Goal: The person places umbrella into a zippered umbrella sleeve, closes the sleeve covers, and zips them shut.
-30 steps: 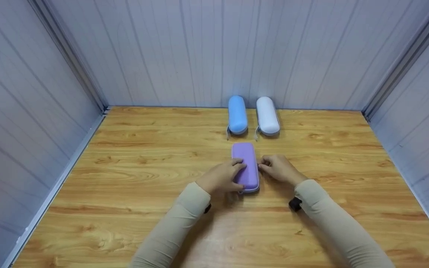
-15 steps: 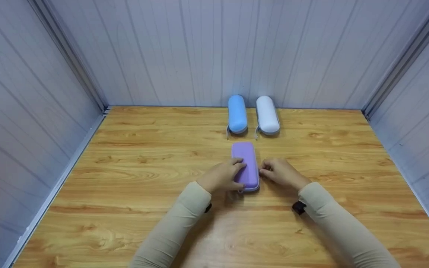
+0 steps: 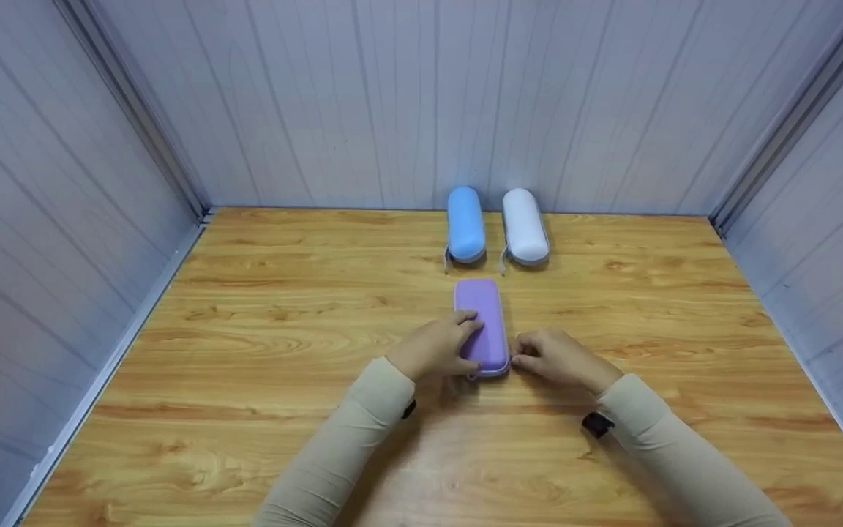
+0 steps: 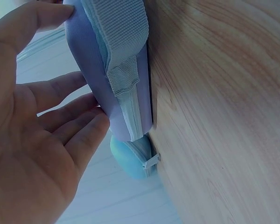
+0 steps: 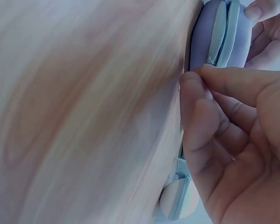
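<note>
A purple zippered case (image 3: 493,333) lies lengthwise on the wooden table. My left hand (image 3: 435,349) rests on it from the left, fingertips and thumb touching its upper face and edge. A fabric strap (image 4: 123,35) hangs at its left side in the left wrist view. At the case's right side, my right hand (image 3: 559,360) pinches with thumb and index finger on the zipper line. The zipper pull itself is hidden by those fingertips. In the right wrist view, a dark gap shows between the zipper edges (image 5: 226,32) beside the pinch.
Behind the purple case stand a light blue case (image 3: 466,223) and a white case (image 3: 525,227), side by side near the back wall (image 3: 319,110). Each has a grey strap toward the front. Pale panels also rise at the left and right.
My right hand has slid along the case's right side toward its near end, still pinching. My left hand and the cases have stayed in place.
</note>
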Tool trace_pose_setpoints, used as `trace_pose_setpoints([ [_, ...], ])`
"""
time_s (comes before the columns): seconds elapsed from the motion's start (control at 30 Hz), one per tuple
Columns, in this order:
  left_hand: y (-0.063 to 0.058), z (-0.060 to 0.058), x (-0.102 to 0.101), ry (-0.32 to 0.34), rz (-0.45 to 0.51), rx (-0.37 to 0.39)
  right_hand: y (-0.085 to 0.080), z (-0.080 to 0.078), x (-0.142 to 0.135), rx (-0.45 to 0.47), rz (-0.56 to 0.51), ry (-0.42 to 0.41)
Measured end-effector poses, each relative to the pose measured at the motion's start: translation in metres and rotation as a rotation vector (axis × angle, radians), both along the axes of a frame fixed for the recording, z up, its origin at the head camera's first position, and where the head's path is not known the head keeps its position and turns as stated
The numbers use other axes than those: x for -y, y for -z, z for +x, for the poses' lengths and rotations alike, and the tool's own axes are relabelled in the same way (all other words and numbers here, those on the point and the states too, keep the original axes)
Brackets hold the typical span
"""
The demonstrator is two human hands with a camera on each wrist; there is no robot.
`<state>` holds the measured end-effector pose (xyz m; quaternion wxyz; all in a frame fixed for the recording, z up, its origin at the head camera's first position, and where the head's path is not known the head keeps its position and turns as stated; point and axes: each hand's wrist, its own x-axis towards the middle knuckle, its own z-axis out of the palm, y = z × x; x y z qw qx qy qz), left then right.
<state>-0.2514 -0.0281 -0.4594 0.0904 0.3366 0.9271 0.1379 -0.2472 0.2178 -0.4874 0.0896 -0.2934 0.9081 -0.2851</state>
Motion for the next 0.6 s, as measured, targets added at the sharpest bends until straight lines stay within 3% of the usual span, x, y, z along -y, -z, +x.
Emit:
trace_pose_setpoints([
  [0.6, -0.0012, 0.0010, -0.0003, -0.003, -0.015, -0.006, -0.0066, 0.0101, 0.0021, 0.032, 0.025, -0.050],
])
